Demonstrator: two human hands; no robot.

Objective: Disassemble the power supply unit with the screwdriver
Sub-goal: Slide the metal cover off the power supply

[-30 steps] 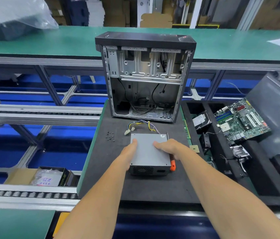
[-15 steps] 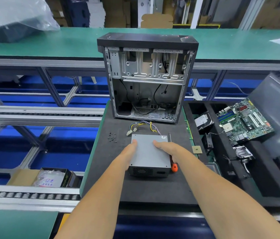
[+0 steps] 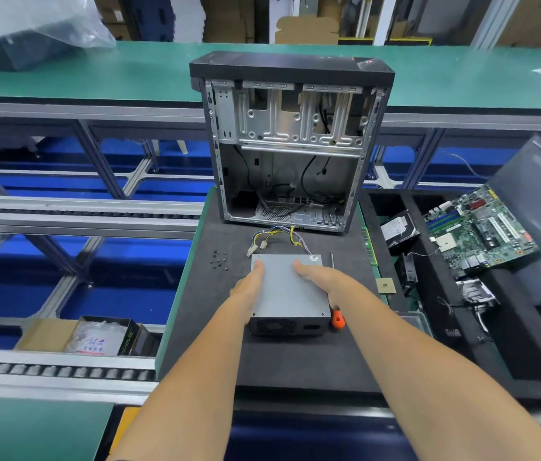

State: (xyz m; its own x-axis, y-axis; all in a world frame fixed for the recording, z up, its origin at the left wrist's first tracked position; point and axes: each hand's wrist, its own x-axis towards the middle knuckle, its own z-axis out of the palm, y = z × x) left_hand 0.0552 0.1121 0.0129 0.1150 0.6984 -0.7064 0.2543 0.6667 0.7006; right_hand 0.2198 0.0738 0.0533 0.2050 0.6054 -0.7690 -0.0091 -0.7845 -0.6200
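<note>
Between both hands point(image 3: 295, 284) lies the power supply unit point(image 3: 290, 294).

a long green-topped surface point(image 3: 129, 71) spans the back on grey metal framing, roller conveyor rails point(image 3: 63, 369) run at left, blue floor point(image 3: 122, 291) below, cardboard boxes point(image 3: 305, 29) stacked behind.

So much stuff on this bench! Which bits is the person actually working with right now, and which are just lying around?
In use:
- power supply unit, grey box under both hands
- left hand and right hand resting on it
- screwdriver, orange handle beside the box

Lying about:
- empty computer case
- loose screws
- motherboard
- hard drive
- small chip
</note>
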